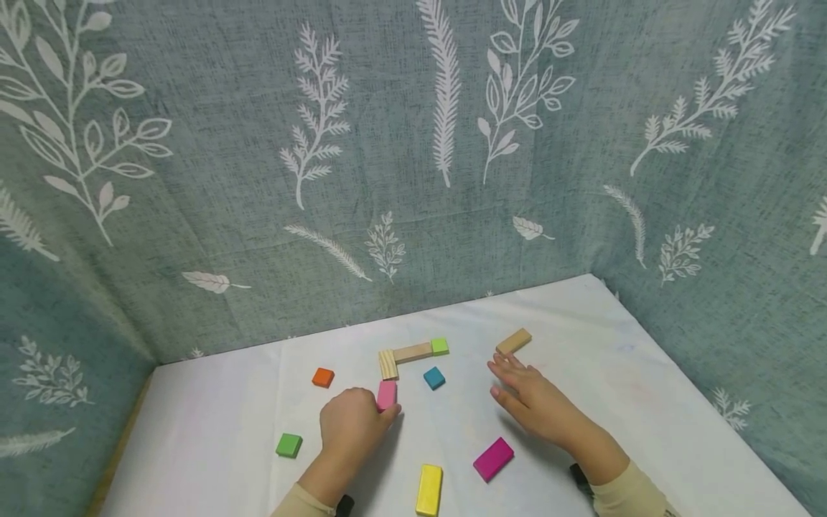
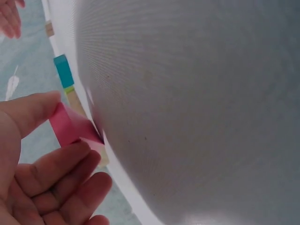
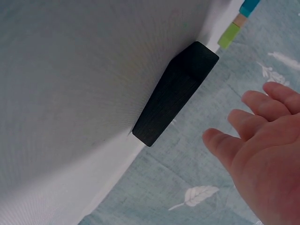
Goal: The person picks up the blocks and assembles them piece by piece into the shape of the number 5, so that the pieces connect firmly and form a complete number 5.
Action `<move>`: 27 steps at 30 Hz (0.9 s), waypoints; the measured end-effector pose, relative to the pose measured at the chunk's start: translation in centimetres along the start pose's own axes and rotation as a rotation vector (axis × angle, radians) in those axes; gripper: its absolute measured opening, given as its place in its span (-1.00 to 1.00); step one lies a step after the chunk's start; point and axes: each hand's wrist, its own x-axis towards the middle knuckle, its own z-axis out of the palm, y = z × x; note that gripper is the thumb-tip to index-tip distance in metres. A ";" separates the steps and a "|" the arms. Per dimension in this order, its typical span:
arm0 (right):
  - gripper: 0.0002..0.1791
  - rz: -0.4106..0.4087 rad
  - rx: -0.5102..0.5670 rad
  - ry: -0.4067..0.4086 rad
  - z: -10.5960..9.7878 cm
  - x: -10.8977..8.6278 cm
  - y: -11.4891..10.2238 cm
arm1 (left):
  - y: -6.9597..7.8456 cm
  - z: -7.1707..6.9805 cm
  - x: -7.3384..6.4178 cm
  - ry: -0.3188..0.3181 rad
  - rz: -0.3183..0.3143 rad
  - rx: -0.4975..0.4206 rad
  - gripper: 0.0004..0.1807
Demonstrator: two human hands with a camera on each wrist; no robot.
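Listing as joined, toward the back of white table (image 1: 207, 409): striped wooden block (image 1: 388, 365); plain wooden block (image 1: 413, 352), set against right side of the first; light green block (image 1: 440, 347), at right end of the second. Listing as in hand: pink block (image 1: 386, 394), by the near end of striped wooden block and roughly in line with it; touching or only just beside, cannot tell. Listing as loose, each apart from the joined run: orange block (image 1: 323, 378), to left; blue block (image 1: 434, 378), near, to right; green block (image 1: 288, 445), farther left and nearer; yellow block (image 1: 429, 490), at lower edge of head view; magenta block (image 1: 493, 459), right of yellow; lone wooden block (image 1: 515, 341), well to right. Judged as partway only: three joined, one in hand, six loose.

Pinching pink block between thumb and forefinger, with left hand (image 1: 352, 420); remaining fingers loosely bent, without other hold visible. Set knuckles uppermost, on forearm slanting inward from lower edge. Holding nothing, with right hand (image 1: 541, 406): fingers extended, slightly spread, back of hand toward head view. Reaching in from lower right, past pale sleeve (image 1: 633, 494). Overlapping near end of lone wooden block at fingertips, in head view; actual contact, cannot tell.
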 end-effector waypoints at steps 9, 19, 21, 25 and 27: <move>-0.42 0.020 0.017 -0.013 0.0 -0.1 -0.2 | 0.6 0.6 -0.1 -0.019 0.014 0.012 -0.38; -0.40 0.011 0.004 -0.026 -0.1 0.0 -0.2 | 1.4 1.2 0.5 -0.056 0.027 0.085 -0.38; -0.40 0.010 -0.003 -0.029 -0.2 0.0 -0.2 | 1.6 1.1 0.7 -0.056 0.033 0.107 -0.38; -0.38 0.011 0.001 -0.034 -0.2 0.0 0.0 | 2.0 0.9 0.9 -0.063 0.043 0.154 -0.37; -0.38 0.009 0.003 -0.034 -0.1 0.1 0.0 | 2.2 0.8 1.0 -0.077 0.042 0.168 -0.37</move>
